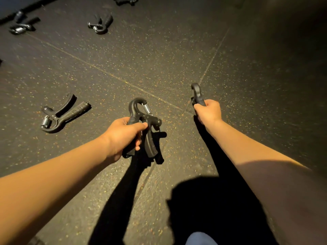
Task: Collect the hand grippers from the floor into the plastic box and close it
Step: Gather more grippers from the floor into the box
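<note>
"Hand grippers: where do they sit in all this?"

"Take the biggest thing first. The dark rubber-tile floor flecked with orange (177, 55) fills the view, and no plastic box shows anywhere on it. Over it reach the bare left forearm (62, 167) and the bare right forearm (256, 147). The left hand (122, 135) has its fingers curled round one handle of a black plastic hand gripper with a coiled steel spring (148, 119). Going by its shadow, it is lifted clear of the tiles, with the other handle hanging free. The right hand (208, 112) is fisted round a second black gripper (196, 93), and only the hooked top sticks out."

"And the loose ones?"

"A third black gripper (62, 114) lies flat at the near left, well apart from the left hand. A fourth gripper (100, 23) lies far off, left of centre, and a fifth gripper (21, 25) is at the far left. Part of a sixth gripper (125, 0) shows at the far edge."

"So how should this step be done well?"

"Both hands look full to me, so this pair should go to the box before any more are picked up. Hold each by a single handle so the spring can't nip a finger. Lay them in flat with the handles aligned, so the lid can shut. After that, I'd work from near to far."
</note>
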